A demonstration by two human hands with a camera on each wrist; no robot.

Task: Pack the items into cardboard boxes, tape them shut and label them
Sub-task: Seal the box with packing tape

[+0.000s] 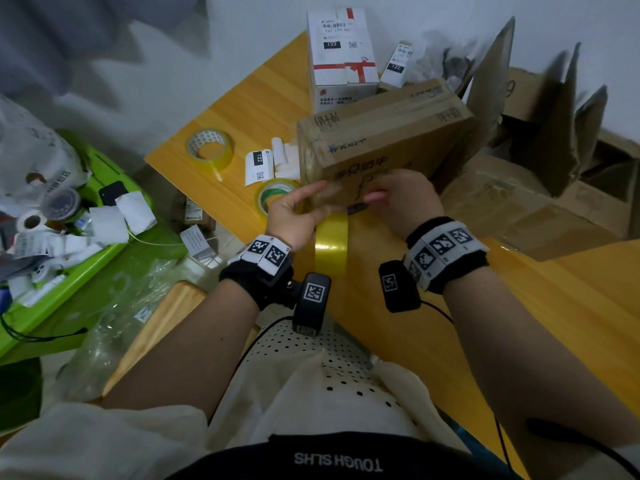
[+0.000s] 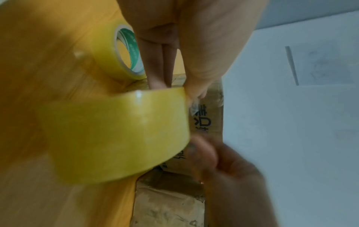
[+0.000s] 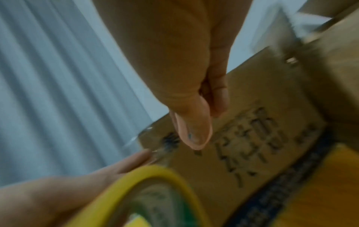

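Box (image 1: 384, 147) closed on the yellow surface (image 1: 554, 306), tilted, its near end face turned toward both hands, long axis running away toward the far right. Tape roll (image 1: 330, 244) held on edge just below that face by the left hand (image 1: 294, 216), thumb and lower fingers curled round the roll, forefinger straight and pressing the clear tape end onto the cardboard. Right hand (image 1: 401, 202) against the same face just to the right, fingers bent toward the tape end; whether pinching tape or only pressing, cannot tell. Both hands equally near; likely next, a pull of the roll along the face to lay the strip. Contents of box hidden. Beside it, open empty cartons (image 1: 554, 140); behind, a labelled white box (image 1: 341, 57). Green bin (image 1: 69, 237) at left full of paper scraps.
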